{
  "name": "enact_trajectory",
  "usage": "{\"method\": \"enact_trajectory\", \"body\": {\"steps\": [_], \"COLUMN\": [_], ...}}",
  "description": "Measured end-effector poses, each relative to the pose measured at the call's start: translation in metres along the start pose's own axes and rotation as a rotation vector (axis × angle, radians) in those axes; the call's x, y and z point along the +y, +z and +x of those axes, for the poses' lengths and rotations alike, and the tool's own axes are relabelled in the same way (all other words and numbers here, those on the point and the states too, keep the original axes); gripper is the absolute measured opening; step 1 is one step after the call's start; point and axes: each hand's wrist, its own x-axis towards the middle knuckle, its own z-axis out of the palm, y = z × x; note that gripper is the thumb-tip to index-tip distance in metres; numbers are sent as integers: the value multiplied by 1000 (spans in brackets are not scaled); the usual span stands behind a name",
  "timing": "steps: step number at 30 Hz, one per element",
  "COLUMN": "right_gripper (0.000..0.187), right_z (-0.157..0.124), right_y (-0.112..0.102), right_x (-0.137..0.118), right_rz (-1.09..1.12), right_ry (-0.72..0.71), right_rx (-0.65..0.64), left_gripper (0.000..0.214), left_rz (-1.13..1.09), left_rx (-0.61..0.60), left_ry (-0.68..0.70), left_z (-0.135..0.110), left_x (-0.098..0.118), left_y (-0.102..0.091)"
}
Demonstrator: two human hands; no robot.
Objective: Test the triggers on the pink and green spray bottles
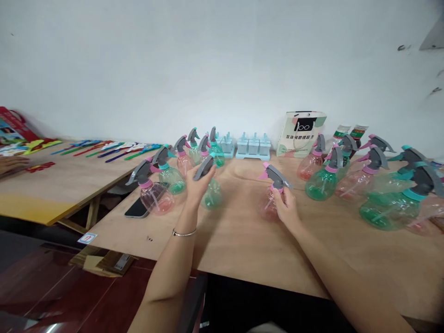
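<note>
My left hand [198, 184] is closed around the head and neck of a green spray bottle [212, 194] with a grey and teal trigger top. My right hand [286, 206] grips a pink spray bottle [268, 204] at its pink collar, below the grey head. Both bottles are upright at the middle of the wooden table [239, 249]. Left of my left hand, a pink spray bottle [157, 199] stands beside a green one [173, 179], with several more behind. To the right of my right hand stand further bottles, among them a green spray bottle [321, 183].
Pale blue popsicle moulds [254, 147] and a printed paper bag [301, 135] stand against the wall. A phone [137, 209] lies by the left bottles. On the left table [65, 189] are colourful flat sticks and another person's hand [13, 164]. A cardboard box [104, 261] sits below.
</note>
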Motion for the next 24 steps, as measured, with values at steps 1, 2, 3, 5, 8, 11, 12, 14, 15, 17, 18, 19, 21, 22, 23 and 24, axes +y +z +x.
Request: {"method": "enact_trajectory", "body": {"steps": [1,2,3,5,8,11,12,14,15,17,18,19,21,22,23,24], "right_gripper": [38,38,38,37,37,36,35,34,34,34,34,34,34,34,34,34], "right_z": [0,0,0,0,-1,-2,-2,-2,-2,-2,-2,-2,-2,-2,-2,-2], "right_y": [0,0,1,1,1,1,1,1,2,2,2,2,3,3,3,3], "right_x": [0,0,1,1,1,1,1,1,1,2,1,1,0,0,-1,-1], "right_rz": [4,7,8,9,7,13,15,18,19,19,20,21,20,17,14,9], "right_ry": [-2,-4,-6,-11,-22,-35,-40,-45,-45,-40,-37,-36,-37,-38,-40,-42], "right_rx": [-1,-3,-3,-2,6,6,5,3,4,10,13,15,12,9,8,8], "left_gripper": [19,20,22,25,27,29,31,35,37,40,40,41,45,49,54,62], "left_rz": [27,46,59,88,140,160,156,148,148,163,174,183,187,184,177,169], "left_rx": [36,58,77,108,144,114,108,118,128,148,158,166,181,188,195,200], "left_ry": [-1,2,7,24,67,69,56,37,37,47,52,55,67,75,84,96], "left_z": [5,10,14,23,33,40,41,43,43,45,46,47,49,50,51,51], "left_x": [-5,-10,-15,-24,-41,-60,-66,-77,-82,-88,-90,-92,-94,-95,-96,-96], "left_y": [-4,-8,-12,-19,-28,-33,-33,-34,-34,-34,-33,-33,-30,-28,-26,-24]}}
